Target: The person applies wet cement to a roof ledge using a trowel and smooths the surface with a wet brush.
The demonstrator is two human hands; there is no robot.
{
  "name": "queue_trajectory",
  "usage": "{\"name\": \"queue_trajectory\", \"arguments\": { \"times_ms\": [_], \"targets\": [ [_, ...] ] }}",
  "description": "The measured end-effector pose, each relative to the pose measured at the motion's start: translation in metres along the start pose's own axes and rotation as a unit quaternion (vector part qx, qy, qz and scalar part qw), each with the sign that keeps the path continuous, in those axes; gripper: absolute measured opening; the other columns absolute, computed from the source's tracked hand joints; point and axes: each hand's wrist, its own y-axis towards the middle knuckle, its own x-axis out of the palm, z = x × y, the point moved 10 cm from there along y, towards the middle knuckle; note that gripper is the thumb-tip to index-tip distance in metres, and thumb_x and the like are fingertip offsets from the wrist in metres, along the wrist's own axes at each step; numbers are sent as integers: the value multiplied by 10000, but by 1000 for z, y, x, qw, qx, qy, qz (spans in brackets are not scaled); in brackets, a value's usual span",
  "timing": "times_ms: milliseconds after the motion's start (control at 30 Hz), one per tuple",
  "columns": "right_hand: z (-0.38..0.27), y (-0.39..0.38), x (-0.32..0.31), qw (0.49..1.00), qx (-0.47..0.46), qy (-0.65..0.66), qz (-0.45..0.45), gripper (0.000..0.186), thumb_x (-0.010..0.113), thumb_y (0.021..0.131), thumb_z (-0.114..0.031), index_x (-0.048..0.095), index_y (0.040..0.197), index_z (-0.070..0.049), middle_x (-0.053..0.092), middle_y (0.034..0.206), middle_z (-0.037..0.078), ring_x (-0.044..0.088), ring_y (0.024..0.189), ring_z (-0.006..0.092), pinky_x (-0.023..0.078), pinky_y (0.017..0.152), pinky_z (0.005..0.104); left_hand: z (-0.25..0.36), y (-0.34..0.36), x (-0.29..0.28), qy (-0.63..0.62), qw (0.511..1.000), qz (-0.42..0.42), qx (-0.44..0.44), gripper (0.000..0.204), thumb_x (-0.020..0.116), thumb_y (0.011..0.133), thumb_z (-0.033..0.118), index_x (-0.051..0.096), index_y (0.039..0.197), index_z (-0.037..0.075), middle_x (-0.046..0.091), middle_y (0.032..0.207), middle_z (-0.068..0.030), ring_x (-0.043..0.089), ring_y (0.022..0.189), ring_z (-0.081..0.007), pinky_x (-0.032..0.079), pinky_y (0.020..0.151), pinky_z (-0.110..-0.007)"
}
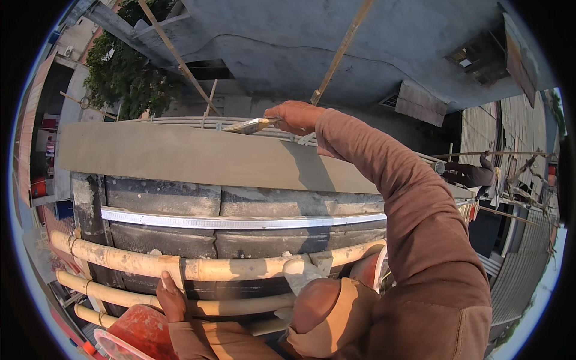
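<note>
My right hand reaches out beyond the wall and is closed round the handle of a flat brush. The brush lies along the far edge of a smooth band of wet grey render, and my arm casts a shadow across it. Lower left, my left hand is beside the bamboo poles, its thumb pointing up. It is closed by a thin pale wooden piece that crosses the upper bamboo pole; most of its fingers are hidden.
A long silvery metal straightedge runs along the dark wall face. Red buckets stand lower left and by my leg. Thin poles rise beyond the wall, before a grey building. Another person is at the right.
</note>
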Motion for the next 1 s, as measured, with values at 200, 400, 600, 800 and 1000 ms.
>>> {"name": "queue_trajectory", "arguments": {
  "times_ms": [200,400,600,800,1000],
  "targets": [
    [164,-178,46,978,180,-95,-44,379,561,928,-25,671,1283,-101,662,1312,132,635,1206,369,514,1033,457,-2,0,4,-8,1000,-16,5,696,375,1104,548,588,926,-91,542,750,-115,436,741,-204,416,693,-390],
    [260,-345,14,917,344,-200,39,338,564,925,-52,661,1248,-40,668,1258,168,636,1187,378,511,1032,445,-11,6,5,24,999,-43,-12,695,380,1104,544,590,934,-96,562,775,-129,454,762,-212,431,718,-393],
    [128,-181,-20,968,126,-85,199,335,523,924,7,634,1239,-14,663,1216,182,613,1203,383,490,1058,463,-19,7,11,5,999,-35,-19,716,371,1104,555,587,956,-111,581,796,-140,472,785,-222,449,756,-394],
    [62,-98,9,991,99,-67,53,366,517,960,-5,635,1288,-118,622,1312,93,556,1309,305,473,1117,445,-36,6,1,54,995,-57,-66,753,373,1101,561,621,1087,-150,656,886,-189,534,837,-239,468,807,-390],
    [203,-261,51,958,243,-154,-6,352,559,962,-33,651,1291,-118,634,1315,96,587,1257,320,486,1086,417,-34,5,4,38,996,-54,-66,785,354,1093,590,620,1089,-149,649,876,-195,509,811,-250,462,791,-403]
  ]
}}
